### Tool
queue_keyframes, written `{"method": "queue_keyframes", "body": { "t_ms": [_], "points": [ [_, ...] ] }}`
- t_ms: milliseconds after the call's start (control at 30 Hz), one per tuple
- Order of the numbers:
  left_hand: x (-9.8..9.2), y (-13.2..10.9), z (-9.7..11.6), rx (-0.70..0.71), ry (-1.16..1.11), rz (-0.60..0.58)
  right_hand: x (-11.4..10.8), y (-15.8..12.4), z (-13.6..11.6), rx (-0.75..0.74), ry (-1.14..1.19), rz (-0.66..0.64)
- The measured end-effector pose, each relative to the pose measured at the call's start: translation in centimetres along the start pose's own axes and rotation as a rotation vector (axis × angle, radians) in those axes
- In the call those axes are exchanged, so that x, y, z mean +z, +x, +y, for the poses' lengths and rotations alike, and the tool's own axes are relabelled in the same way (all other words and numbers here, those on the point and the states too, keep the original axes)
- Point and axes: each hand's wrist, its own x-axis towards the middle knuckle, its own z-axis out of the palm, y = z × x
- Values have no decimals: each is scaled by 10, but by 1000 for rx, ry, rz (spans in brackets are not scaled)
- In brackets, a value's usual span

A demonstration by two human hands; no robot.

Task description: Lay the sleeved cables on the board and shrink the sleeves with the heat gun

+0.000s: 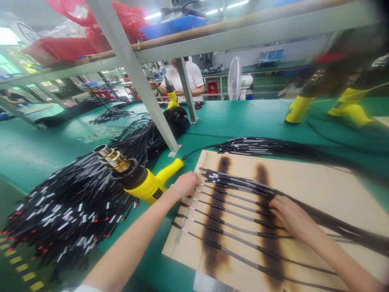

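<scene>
Black cables (243, 243) lie side by side across a scorched wooden board (328, 182), with a bunch of more cables (240, 182) along their far side. At the board's left edge, my left hand (187, 184) is closed at the cable ends, its fingertips partly hidden. My right hand (287, 213) is closed on a black cable by the bunch, farther right. Just left of my left hand, a yellow heat gun (146, 188) rests with its metal nozzle pointing up and left.
A big heap of black cables (75, 202) covers the left side. Behind the board lies another cable bundle (252, 145). Yellow heat guns (299, 109) stand at the back right. A slanted metal post (148, 103) holds up a shelf. Beyond are a fan (235, 79) and a person (194, 77).
</scene>
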Motion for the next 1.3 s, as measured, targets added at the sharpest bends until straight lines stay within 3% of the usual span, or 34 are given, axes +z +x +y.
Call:
{"method": "queue_keyframes", "body": {
  "t_ms": [100, 300, 467, 600, 867, 1300],
  "points": [
    [-7, -4, 4, 5, 34, 20, -2, 0, 1, 25, 38, 48],
    [-12, 5, 19, 36, -32, 189, -4, 1, 7, 96, 18, 104],
    [-4, 30, 42, 139, -49, 127, 0, 5, 10, 136, -8, 127],
    [-5, 45, 53, 114, 13, 103, -3, 14, 11, 170, -31, 110],
    [-11, 68, 48, 77, 45, 98, -16, 33, 3, 299, -152, 26],
    [-18, 91, 42, 46, 47, 153, -16, 24, 1, 317, -38, 56]
  ]
}}
